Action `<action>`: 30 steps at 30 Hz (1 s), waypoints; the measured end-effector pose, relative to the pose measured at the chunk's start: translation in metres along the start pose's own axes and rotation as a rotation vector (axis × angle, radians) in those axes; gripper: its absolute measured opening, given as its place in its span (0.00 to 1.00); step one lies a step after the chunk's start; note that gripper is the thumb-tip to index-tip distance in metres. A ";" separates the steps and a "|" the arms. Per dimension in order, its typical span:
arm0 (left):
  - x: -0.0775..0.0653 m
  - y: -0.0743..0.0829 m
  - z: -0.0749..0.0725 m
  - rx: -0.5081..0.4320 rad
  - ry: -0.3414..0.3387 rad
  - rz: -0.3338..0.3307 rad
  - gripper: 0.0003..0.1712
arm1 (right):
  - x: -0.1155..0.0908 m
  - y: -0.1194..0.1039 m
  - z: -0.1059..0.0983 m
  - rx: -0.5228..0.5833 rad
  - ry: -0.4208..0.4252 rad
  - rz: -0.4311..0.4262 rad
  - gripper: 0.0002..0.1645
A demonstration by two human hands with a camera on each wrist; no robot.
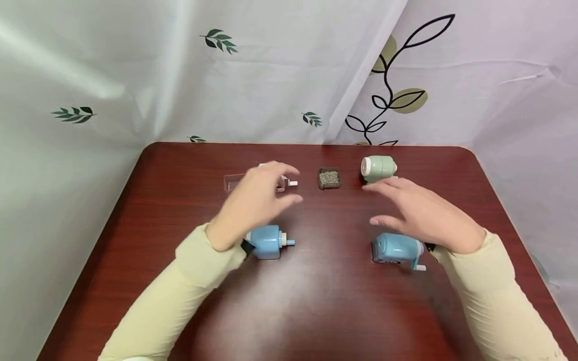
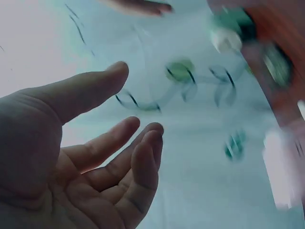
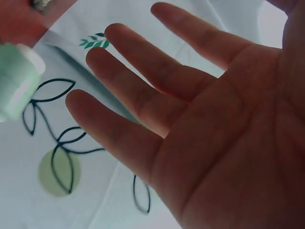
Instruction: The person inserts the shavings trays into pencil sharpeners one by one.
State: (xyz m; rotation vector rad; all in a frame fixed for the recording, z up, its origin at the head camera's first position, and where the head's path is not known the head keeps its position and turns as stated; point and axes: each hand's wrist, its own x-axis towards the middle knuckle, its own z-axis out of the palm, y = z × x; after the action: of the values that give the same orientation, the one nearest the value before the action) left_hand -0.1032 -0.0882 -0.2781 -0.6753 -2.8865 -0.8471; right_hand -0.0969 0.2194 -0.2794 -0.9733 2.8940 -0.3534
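My left hand is held above the table, fingers relaxed and holding nothing. It partly hides a clear and white item with a white-tipped crank behind it. Just below that wrist lies a blue crank pencil sharpener, its left end covered by the sleeve. My right hand, also empty, hovers with fingers extended between a pale green sharpener and a second blue crank pencil sharpener with a white knob. The right wrist view shows the spread fingers near the green sharpener.
A small dark, see-through container of grey bits sits at the back middle of the dark red table. White curtains with leaf prints hang right behind the table's far edge and at both sides.
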 end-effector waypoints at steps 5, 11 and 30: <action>-0.002 -0.046 -0.015 0.077 0.083 -0.071 0.25 | 0.035 0.000 -0.009 -0.012 -0.031 -0.020 0.33; -0.008 -0.087 -0.018 0.157 0.060 -0.162 0.29 | 0.068 0.005 -0.013 -0.028 -0.100 0.031 0.37; -0.007 -0.201 0.010 0.054 -0.165 -0.210 0.56 | 0.150 -0.002 0.011 -0.021 -0.130 -0.033 0.43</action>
State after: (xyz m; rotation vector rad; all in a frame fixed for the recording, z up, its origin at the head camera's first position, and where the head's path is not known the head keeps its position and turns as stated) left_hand -0.1820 -0.2370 -0.3881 -0.4632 -3.1594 -0.7637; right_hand -0.2137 0.1247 -0.2886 -1.0083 2.7729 -0.2526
